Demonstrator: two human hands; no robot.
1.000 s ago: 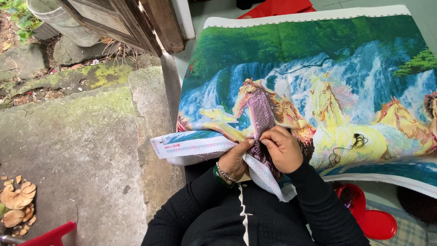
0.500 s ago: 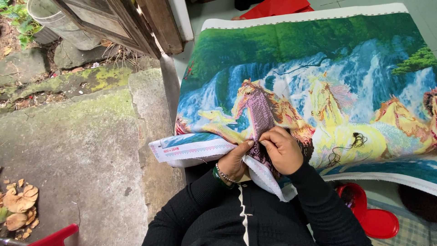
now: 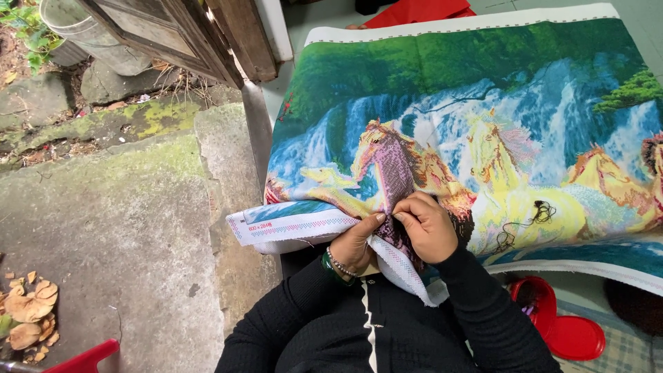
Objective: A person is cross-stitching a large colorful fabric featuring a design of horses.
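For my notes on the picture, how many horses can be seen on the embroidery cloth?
4, possibly more. A purple horse lies just above the hands, a yellow horse right of it, an orange horse further right, and a partial horse at the right edge. Folds may hide others.

Woven matt cloth canvas, rough mossy stone ground, glossy red plastic lid.

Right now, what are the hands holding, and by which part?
Both the left hand and right hand pinch the embroidery cloth at its bunched near edge, on the purple horse.
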